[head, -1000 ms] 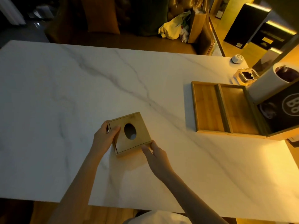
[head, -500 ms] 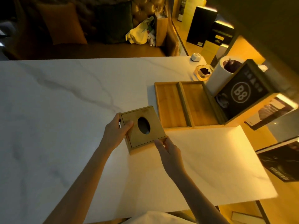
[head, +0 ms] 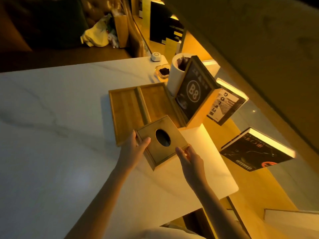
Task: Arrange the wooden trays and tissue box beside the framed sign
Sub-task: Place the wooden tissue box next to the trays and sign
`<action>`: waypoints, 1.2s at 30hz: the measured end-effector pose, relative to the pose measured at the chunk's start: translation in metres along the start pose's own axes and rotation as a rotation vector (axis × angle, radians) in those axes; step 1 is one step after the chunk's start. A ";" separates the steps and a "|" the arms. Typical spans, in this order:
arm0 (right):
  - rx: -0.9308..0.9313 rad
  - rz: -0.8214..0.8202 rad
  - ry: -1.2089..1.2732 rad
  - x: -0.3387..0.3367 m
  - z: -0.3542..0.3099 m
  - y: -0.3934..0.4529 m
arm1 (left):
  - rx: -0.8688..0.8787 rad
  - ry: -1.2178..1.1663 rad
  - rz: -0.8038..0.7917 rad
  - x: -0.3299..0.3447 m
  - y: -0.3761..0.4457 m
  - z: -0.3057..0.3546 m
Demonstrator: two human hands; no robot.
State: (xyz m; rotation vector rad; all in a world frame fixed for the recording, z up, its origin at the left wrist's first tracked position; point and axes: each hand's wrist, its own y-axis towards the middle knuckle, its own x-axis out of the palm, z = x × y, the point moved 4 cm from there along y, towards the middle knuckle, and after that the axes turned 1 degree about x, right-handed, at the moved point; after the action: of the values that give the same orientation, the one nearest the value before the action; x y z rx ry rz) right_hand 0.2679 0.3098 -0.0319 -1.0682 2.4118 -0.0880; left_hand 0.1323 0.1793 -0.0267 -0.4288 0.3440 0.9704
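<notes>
A square wooden tissue box (head: 174, 142) with an oval hole in its lid is held between both hands, overlapping the near right corner of the trays. My left hand (head: 136, 145) grips its left side, thumb on the lid. My right hand (head: 189, 156) holds its near right corner. Two shallow wooden trays (head: 126, 107) lie side by side on the white marble table (head: 51, 135). The framed sign (head: 193, 91), black with "B8" in a circle, stands tilted at the trays' right edge.
A white cylinder (head: 174, 75) stands behind the sign, with a glass ashtray (head: 163, 71) and a small white device (head: 155, 56) at the far corner. Lit book covers (head: 222, 105) hang right of the table edge. A sofa with a yellow bag (head: 96, 35) lies beyond.
Both hands have carried the tissue box to the right, from the table's middle to the near corner of the trays by the sign. The view has swung right.
</notes>
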 end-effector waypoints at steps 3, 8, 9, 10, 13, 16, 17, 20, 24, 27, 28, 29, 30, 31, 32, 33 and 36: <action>0.011 0.039 -0.026 -0.022 0.012 0.008 | -0.008 0.016 -0.041 0.025 0.005 0.003; 0.047 0.116 -0.058 -0.047 0.034 0.019 | -0.068 0.048 -0.128 0.064 0.009 0.013; 0.050 0.127 -0.055 -0.050 0.037 0.021 | -0.075 0.050 -0.139 0.070 0.011 0.013; 0.056 0.131 -0.040 -0.053 0.039 0.022 | -0.073 0.055 -0.149 0.076 0.013 0.014; 0.070 0.135 -0.004 -0.061 0.044 0.026 | -0.075 0.047 -0.183 0.088 0.017 0.014; 0.093 0.149 -0.005 -0.066 0.049 0.031 | -0.094 0.054 -0.203 0.095 0.020 0.012; 0.100 0.148 -0.005 -0.067 0.051 0.032 | -0.097 0.061 -0.207 0.097 0.021 0.011; 0.125 0.138 0.005 -0.069 0.054 0.035 | -0.107 0.073 -0.209 0.100 0.023 0.009; 0.143 0.133 0.008 -0.068 0.057 0.036 | -0.113 0.081 -0.218 0.105 0.024 0.007; 0.151 0.141 0.014 -0.069 0.059 0.037 | -0.116 0.068 -0.224 0.109 0.023 0.008; 0.152 0.146 0.015 -0.069 0.059 0.037 | -0.115 0.068 -0.220 0.111 0.023 0.009; 0.153 0.150 0.014 -0.070 0.060 0.037 | -0.112 0.070 -0.214 0.112 0.023 0.009; 0.154 0.154 0.014 -0.070 0.061 0.037 | -0.107 0.073 -0.211 0.113 0.023 0.011; 0.155 0.160 0.015 -0.069 0.061 0.036 | -0.098 0.070 -0.211 0.114 0.024 0.011; 0.158 0.169 0.018 -0.068 0.061 0.036 | -0.094 0.067 -0.217 0.114 0.025 0.012; 0.163 0.179 0.022 -0.068 0.062 0.035 | -0.092 0.062 -0.226 0.114 0.026 0.012; 0.180 0.210 0.030 -0.065 0.063 0.033 | -0.097 0.035 -0.269 0.113 0.030 0.011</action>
State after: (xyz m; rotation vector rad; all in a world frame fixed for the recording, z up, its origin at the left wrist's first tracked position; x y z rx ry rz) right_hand 0.3119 0.3874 -0.0682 -0.7341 2.4729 -0.2460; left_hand 0.1668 0.2803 -0.0759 -0.5660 0.2633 0.7195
